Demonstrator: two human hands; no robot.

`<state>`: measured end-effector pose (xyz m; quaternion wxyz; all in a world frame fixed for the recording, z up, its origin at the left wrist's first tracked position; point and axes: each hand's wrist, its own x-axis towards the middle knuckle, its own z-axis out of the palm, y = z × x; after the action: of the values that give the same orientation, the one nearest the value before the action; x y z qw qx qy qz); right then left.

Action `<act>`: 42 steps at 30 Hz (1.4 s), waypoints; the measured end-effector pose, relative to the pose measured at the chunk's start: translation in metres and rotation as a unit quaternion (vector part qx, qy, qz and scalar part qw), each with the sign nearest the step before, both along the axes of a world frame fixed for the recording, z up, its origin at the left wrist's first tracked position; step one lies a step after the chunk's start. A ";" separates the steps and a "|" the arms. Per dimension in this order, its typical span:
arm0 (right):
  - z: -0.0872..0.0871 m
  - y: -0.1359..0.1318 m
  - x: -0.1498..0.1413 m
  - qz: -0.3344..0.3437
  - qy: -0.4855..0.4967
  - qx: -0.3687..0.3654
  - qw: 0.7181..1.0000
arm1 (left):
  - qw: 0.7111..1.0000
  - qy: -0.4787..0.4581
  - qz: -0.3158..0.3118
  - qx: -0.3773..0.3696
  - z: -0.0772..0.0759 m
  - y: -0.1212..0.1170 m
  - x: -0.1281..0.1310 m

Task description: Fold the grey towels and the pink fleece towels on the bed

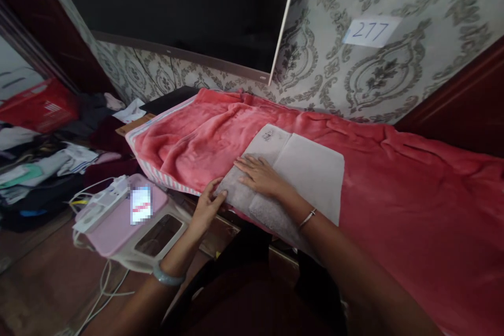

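A plush grey cloth that looks like a towel (237,192) lies on a red blanket, with a small dark motif near its far corner. Beyond a straight line, a paler, smoother white-grey panel (315,168) adjoins it; whether the two are one piece I cannot tell. At the towel's near left corner is my left hand (207,207), thumb and fingers closed on the edge. My right hand (260,174) rests flat on the towel's middle, fingers stretched out.
The red blanket (394,210) covers a long surface beneath a wall-mounted television (177,5). To the left, a pink-topped stool (114,231) bears a power strip (103,200) and a lit phone (140,205). Clothes (47,168) and a red bag (43,107) are piled farther left.
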<state>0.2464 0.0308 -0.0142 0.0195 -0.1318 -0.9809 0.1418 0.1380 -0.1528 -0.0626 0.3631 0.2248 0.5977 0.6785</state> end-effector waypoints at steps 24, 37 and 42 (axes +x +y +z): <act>-0.021 -0.108 0.133 -0.160 0.137 0.096 0.973 | 0.953 -0.267 -0.134 0.044 0.009 0.005 0.078; 0.015 -0.093 0.120 -0.211 0.101 0.067 0.970 | 0.971 -0.175 -0.128 0.102 0.037 0.011 0.084; 0.069 -0.056 0.115 -0.229 0.065 -0.010 0.971 | 0.981 -0.090 -0.144 0.090 0.026 0.016 0.075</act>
<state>0.3618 -0.0256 0.0553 0.1137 -0.3437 -0.9197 0.1518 0.2126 -0.1365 -0.0370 0.4876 0.2788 0.4604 0.6874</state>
